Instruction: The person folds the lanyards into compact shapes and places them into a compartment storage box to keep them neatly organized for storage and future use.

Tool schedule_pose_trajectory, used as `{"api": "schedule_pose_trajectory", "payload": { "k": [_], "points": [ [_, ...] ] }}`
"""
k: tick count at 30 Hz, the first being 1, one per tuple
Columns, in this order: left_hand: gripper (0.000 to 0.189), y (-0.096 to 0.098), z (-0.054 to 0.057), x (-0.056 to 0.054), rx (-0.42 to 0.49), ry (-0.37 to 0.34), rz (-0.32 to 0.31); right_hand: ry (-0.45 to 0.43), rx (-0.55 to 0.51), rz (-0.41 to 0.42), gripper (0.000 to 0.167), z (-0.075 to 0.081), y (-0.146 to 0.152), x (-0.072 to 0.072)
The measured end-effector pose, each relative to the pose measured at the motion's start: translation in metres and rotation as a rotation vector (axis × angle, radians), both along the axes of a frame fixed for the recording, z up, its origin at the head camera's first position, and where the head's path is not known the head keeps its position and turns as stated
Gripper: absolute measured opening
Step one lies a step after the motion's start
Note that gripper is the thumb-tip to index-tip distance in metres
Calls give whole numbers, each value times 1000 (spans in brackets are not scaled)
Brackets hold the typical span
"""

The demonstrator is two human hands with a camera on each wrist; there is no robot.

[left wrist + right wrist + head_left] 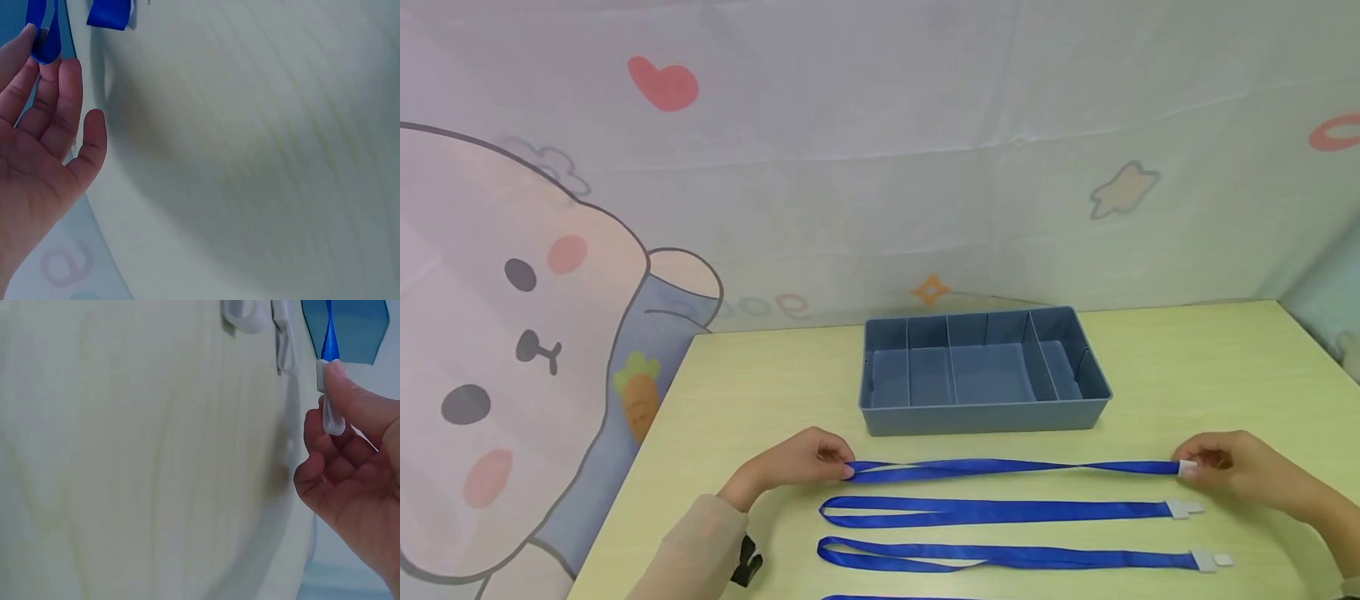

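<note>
At the far left, I see a big white cartoon animal (512,333) on a pale cloth wall (925,167). Next, over a pale yellow table (775,375), the person's left hand (805,458) pinches the looped end of a flat, shiny blue lanyard (985,470). It stretches sideways between both hands, just in front of a blue-grey plastic tray (985,419) with four parts. Nearer the camera, I see two more blue lanyards (1022,511) lying on the table, each with a white clip (1180,509). Farthest right, the right hand (1247,468) has thumb and fingers clamped on the held lanyard's white plastic end (1187,468).
</note>
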State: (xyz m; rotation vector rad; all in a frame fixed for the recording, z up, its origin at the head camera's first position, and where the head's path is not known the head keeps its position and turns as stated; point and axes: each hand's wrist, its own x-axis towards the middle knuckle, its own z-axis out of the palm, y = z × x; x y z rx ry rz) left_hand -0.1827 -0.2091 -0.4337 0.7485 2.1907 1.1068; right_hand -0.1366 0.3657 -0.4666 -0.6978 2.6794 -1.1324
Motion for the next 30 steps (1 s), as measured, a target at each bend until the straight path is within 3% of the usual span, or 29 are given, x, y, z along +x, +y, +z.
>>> {"api": "schedule_pose_trajectory", "payload": {
  "k": [7, 13, 24, 30],
  "points": [
    [11, -5, 11, 0, 25, 26, 30, -153, 9, -73, 13, 11, 2, 2],
    [15, -10, 18, 2, 57, 32, 93, -227, -66, -84, 19, 25, 9, 2],
    [17, -12, 21, 6, 80, 94, 244, -322, -113, -100, 25, 37, 11, 1],
    [15, -14, 23, 6, 139, 81, 272, -296, -107, -102, 23, 41, 11, 0]
  ]
}}
